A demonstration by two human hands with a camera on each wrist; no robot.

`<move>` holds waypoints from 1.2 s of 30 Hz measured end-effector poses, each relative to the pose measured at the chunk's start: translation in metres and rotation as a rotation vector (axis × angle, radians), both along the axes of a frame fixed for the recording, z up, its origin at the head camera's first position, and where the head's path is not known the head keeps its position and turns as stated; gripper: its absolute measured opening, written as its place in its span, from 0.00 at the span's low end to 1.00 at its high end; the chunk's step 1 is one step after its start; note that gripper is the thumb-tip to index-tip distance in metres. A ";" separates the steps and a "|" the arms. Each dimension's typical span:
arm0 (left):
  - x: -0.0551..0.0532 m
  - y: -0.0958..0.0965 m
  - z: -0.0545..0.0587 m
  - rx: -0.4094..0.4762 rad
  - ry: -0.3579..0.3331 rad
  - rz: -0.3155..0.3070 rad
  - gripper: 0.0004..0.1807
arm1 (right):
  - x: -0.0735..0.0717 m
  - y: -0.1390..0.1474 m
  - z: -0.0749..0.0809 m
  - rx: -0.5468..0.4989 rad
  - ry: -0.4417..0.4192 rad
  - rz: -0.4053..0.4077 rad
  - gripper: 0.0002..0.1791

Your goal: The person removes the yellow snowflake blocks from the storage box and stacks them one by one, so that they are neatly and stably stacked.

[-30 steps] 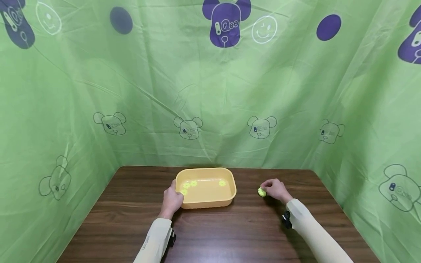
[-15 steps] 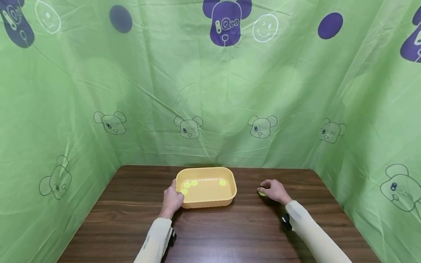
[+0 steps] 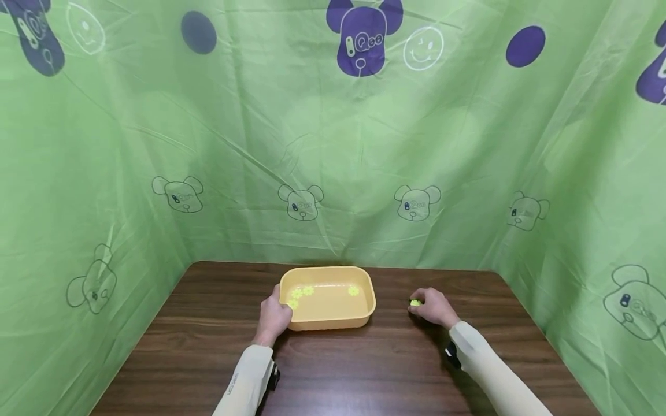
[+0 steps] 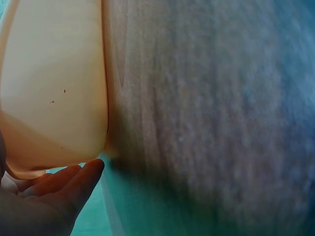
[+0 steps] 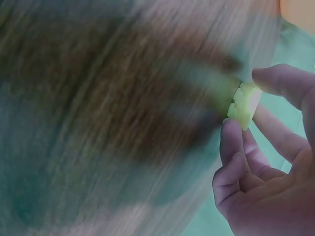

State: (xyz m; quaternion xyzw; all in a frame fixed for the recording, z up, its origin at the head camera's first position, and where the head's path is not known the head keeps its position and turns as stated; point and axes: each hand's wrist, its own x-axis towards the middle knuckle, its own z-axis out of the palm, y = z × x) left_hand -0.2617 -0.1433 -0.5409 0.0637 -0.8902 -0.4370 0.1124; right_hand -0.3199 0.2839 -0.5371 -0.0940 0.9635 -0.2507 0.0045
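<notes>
A shallow yellow-orange basin (image 3: 328, 315) sits near the back middle of the table. Several small yellow-green flower-shaped pieces (image 3: 354, 290) lie on its floor, mostly toward its left end. My left hand (image 3: 274, 316) grips the basin's left wall, thumb over the rim; in the left wrist view its fingers lie against the outer wall. To the right of the basin my right hand (image 3: 434, 307) has thumb and fingers around another yellow-green flower piece (image 5: 242, 105), low at the table top. The right wrist view shows fingertips at one edge and the thumb at the other.
The dark wood-grain table (image 3: 354, 370) extends in front of both hands. A green printed cloth (image 3: 333, 144) hangs close behind the table's back edge and along both sides.
My right hand has lowered the flower piece from an edge-up pose to lying nearly flat at the table top. The left hand and basin hold still; the head view shifts slightly.
</notes>
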 end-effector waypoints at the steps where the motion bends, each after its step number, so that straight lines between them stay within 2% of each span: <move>1: 0.000 0.000 0.000 0.001 -0.001 0.000 0.39 | 0.001 0.000 0.000 0.000 -0.002 -0.003 0.14; 15: 0.000 -0.001 -0.001 0.010 -0.004 -0.006 0.40 | 0.001 -0.002 0.000 0.016 0.012 0.001 0.14; 21: -0.001 -0.001 0.000 0.010 -0.012 -0.007 0.41 | 0.002 -0.006 0.003 0.003 0.050 -0.006 0.22; 25: 0.000 -0.001 -0.002 0.004 -0.011 -0.005 0.41 | 0.001 -0.013 0.004 -0.015 0.121 -0.051 0.25; 29: -0.001 -0.001 -0.003 -0.004 0.007 -0.001 0.40 | -0.003 -0.028 0.010 -0.048 0.221 -0.093 0.25; 33: -0.002 0.000 -0.001 -0.004 0.019 -0.004 0.40 | -0.009 -0.053 0.021 -0.138 0.288 -0.085 0.21; 36: -0.003 -0.001 -0.002 -0.006 0.010 -0.002 0.40 | -0.013 -0.080 0.028 -0.208 0.323 -0.049 0.19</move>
